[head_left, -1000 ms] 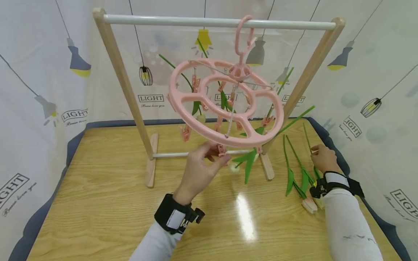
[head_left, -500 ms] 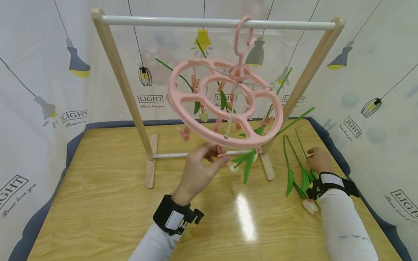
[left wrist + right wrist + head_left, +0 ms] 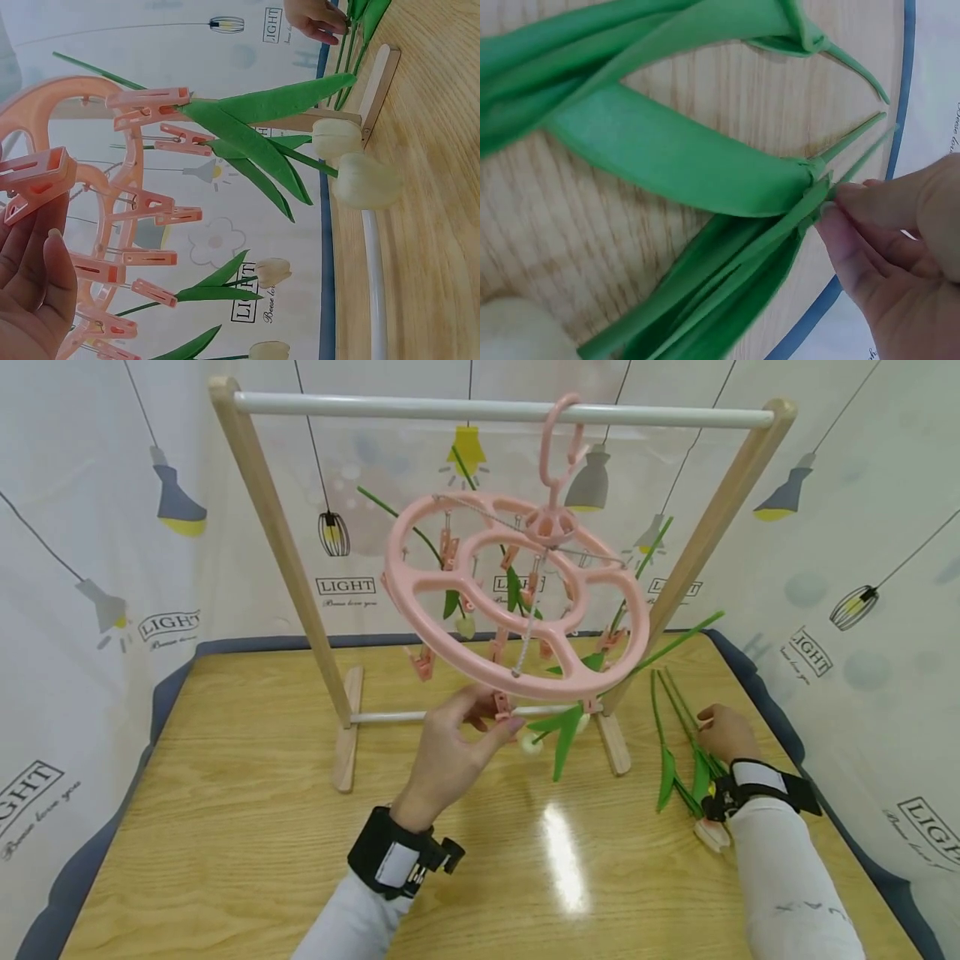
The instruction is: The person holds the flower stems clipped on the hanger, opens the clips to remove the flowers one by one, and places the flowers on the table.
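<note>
From the rack's bar hangs a round pink clip hanger (image 3: 405, 578). My left hand (image 3: 442, 756) pinches a pink clothespin (image 3: 502, 705) at the hanger's near edge, between thumb and fingers; no stem shows in that clip in the left wrist view. Beside it, a white artificial tulip (image 3: 367, 182) hangs upside down from another clip. At the right, my right hand (image 3: 727, 733) pinches a green artificial tulip stem (image 3: 821, 204) by its leaf base, thumb against fingers. More tulips (image 3: 666, 781) lie beside that hand on the table, one with a pale pink head (image 3: 711, 835).
The wooden rack (image 3: 279, 539) stands on the table (image 3: 247, 852), its feet (image 3: 349, 727) left and right, with a low white crossbar (image 3: 393, 717). Several tulips and clips dangle under the hanger. A printed cloth (image 3: 67, 693) encloses the back and sides.
My right hand has shifted left toward the other tulips, and the stem by it has moved left too. The left hand keeps hold of the clothespin, with the hanger edged slightly left.
</note>
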`<state>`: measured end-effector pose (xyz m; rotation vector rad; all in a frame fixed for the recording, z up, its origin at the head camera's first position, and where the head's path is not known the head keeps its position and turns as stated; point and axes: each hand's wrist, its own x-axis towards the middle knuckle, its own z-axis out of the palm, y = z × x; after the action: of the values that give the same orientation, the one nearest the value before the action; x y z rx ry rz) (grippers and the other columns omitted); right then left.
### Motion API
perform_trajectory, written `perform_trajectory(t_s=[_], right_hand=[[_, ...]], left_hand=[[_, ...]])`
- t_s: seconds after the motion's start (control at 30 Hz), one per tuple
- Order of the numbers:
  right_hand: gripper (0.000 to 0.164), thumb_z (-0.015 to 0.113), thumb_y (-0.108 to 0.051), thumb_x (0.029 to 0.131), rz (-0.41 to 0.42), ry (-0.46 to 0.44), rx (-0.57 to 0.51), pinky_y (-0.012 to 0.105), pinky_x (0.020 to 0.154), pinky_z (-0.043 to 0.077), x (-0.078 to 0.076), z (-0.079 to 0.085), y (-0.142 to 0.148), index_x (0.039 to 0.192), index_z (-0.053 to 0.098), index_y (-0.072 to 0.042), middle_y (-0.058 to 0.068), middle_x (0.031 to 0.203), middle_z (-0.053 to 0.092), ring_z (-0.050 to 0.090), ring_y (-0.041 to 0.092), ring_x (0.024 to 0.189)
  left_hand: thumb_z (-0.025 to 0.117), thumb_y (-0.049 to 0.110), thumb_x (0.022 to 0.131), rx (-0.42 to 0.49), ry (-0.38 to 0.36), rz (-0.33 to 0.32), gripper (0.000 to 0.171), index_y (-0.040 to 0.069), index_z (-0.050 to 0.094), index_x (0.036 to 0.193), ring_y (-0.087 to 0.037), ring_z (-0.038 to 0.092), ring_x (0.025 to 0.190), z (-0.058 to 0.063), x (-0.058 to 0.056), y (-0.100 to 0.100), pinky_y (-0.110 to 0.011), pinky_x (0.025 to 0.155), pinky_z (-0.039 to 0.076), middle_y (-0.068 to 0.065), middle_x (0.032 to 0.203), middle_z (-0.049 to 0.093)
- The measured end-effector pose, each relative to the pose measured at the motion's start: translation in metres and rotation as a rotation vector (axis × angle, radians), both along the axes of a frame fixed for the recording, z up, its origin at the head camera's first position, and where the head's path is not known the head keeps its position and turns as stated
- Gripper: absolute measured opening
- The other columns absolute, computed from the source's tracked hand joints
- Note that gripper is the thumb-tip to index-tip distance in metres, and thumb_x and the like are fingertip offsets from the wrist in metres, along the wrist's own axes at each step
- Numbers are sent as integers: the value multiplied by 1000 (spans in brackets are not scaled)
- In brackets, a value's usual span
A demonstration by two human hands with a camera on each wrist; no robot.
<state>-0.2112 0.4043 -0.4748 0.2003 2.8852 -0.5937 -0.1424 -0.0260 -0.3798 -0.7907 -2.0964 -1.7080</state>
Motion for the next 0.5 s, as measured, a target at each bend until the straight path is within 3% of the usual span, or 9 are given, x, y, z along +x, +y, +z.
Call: perform_trajectory(t_s=[0.17,0.33,0.43,0.5], right_hand=[[39,48,-3,92,39,7,6,52,73,55,2,2,1,125,51,18,39,112,61,61,51,97],[40,45,-10,100,28,54,-60,53,76,52,4,19,-1,129,49,15,40,119,56,57,52,103],[38,46,-18,103,17,161,-96,47,74,53,5,35,-5,128,54,10,36,116,60,61,46,98],[38,47,-21,104,31,228,-123,36,70,54,5,47,-9,126,57,7,33,112,64,66,28,88]], left_hand=[[74,6,86,2,12,-3,29,4,65,113,-17,66,81,0,0,1,-24,69,55,-14,95,68],[74,6,86,2,10,-7,29,2,65,113,-16,66,80,0,0,1,-23,69,55,-14,95,69],[74,6,86,1,12,-7,29,1,65,113,-16,66,80,0,-1,0,-23,69,55,-12,94,69],[74,5,86,1,15,-5,29,2,65,113,-16,66,80,-1,-1,0,-24,69,55,-11,95,69]])
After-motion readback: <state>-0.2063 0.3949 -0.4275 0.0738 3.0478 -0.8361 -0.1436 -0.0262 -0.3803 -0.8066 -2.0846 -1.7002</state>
